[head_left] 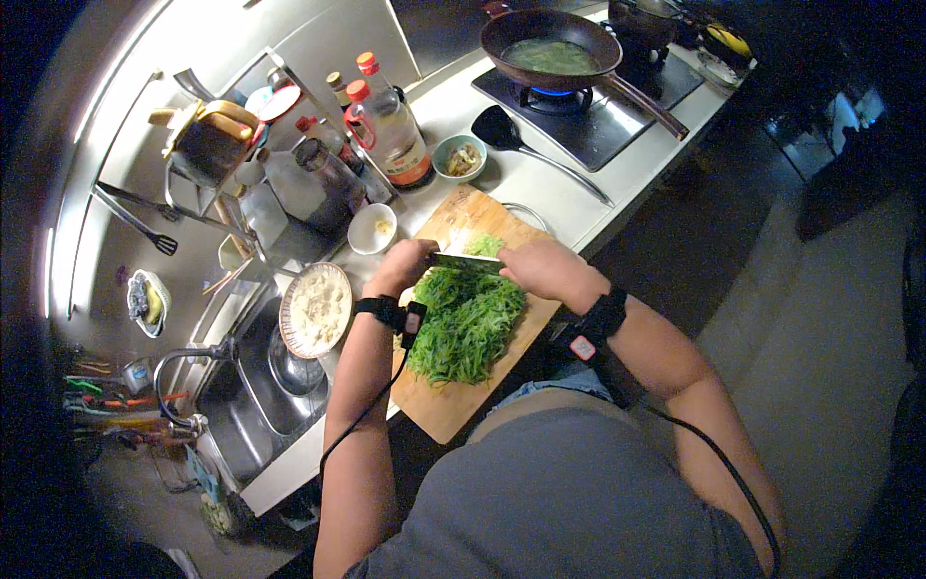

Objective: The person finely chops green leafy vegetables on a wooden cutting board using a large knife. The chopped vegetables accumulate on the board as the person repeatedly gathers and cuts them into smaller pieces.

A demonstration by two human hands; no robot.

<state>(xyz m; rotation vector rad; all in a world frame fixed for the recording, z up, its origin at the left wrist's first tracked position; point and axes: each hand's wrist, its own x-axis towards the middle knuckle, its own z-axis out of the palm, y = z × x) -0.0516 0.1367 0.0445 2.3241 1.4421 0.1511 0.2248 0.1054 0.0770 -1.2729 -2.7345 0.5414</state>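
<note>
A broad-bladed kitchen knife (469, 262) spans the gap between my hands, level above a wooden cutting board (443, 414). My left hand (406, 265) is closed around one end of it. At the other end, the fingers of my right hand (544, 269) grip it; which hand has the handle is hard to tell. A wide heap of finely shredded green leaves (463, 333) covers the middle of the board, just on my side of the blade. Paler chopped pieces (485, 244) lie beyond the blade, partly hidden by my right hand.
A frying pan (550, 54) with liquid sits over a lit blue flame on the gas hob (622, 137). Near it lie a black spatula (499, 129) and a small green bowl (460, 158). Bottles (387, 134), a white bowl (372, 229), a filled dish (316, 310) and the sink (239, 420) stand leftward.
</note>
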